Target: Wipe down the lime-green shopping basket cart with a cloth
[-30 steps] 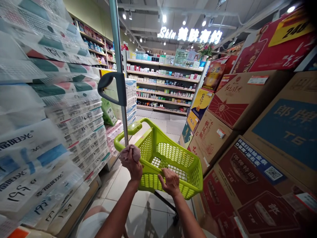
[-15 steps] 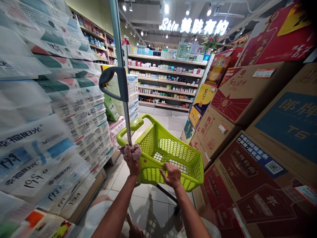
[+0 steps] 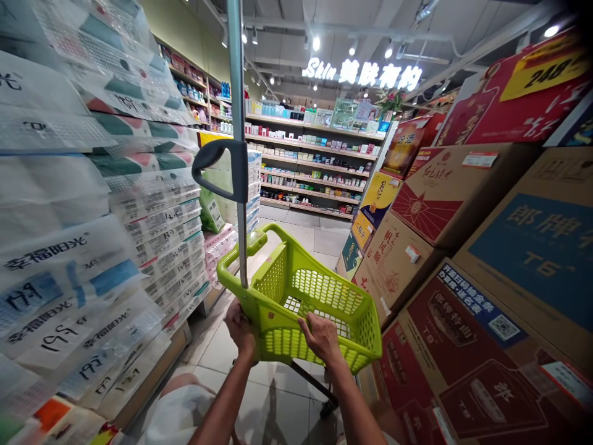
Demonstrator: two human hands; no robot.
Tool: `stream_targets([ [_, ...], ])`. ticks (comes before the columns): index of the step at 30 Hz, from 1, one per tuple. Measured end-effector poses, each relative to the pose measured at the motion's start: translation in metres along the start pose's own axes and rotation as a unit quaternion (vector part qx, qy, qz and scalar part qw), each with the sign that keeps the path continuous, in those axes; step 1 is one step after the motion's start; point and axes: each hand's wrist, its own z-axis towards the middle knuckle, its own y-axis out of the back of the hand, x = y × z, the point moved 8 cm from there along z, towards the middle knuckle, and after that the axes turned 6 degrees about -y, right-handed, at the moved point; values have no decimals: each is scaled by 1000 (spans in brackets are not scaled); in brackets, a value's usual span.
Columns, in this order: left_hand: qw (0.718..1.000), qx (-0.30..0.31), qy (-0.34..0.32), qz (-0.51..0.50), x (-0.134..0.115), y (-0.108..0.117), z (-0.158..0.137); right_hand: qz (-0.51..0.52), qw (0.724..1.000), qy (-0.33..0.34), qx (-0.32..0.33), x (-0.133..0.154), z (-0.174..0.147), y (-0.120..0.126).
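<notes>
Head view: got a green cart [image 3: 280,318] at 6 o'clock, with the right hand's [image 3: 323,337] grip curled nearly closed over its near side and the left hand's [image 3: 241,327] half-curled by its 8 o'clock corner, can't tell around what. Looks mid-handling; can't judge the done part or the part left.

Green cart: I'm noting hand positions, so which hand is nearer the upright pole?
The left hand, at the corner just below the foot of the pole; the right hand grips farther along the side of the green cart.
</notes>
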Motion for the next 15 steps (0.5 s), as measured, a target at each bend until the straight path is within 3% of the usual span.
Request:
stream_targets([
  [5,996,-51,-31,-64,-37,-6,20,12,999,28,13,43,23,-10],
  [11,999,7,12,-53,18,6,-43,52,997,33,-47,50,19,-14],
  [15,998,6,-14,-54,8,-1,-57,47,997,35,-46,38,16,-13],
])
